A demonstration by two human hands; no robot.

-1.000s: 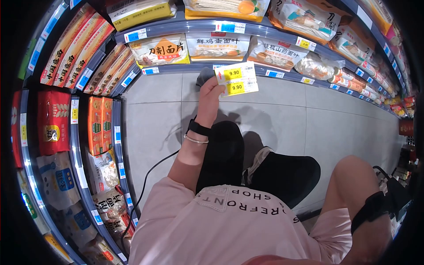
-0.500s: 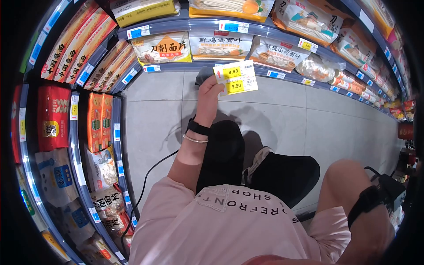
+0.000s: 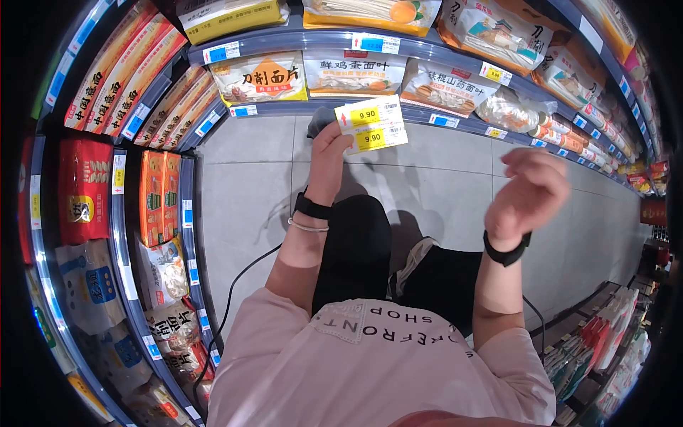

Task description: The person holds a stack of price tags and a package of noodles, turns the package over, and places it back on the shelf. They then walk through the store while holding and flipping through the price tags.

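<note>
My left hand (image 3: 329, 146) pinches the left edge of a white card bearing yellow price tags (image 3: 372, 126) that read 9.90, one above the other. The card is over the grey floor, just below the front edge of the lowest facing shelf. My right hand (image 3: 530, 192) is raised to the right, apart from the card. Its fingers are curled and somewhat blurred, and whether they hold anything cannot be made out.
Noodle bags (image 3: 356, 74) line the facing shelves (image 3: 284, 107). On the left stand shelves with red packages (image 3: 87, 191) and orange boxes (image 3: 161, 196). Packaged goods (image 3: 605, 334) are at the lower right. A black cable (image 3: 238, 279) hangs beside my left arm.
My right hand has come up from the lower right into the space over the floor. My left hand and the card have shifted slightly left.
</note>
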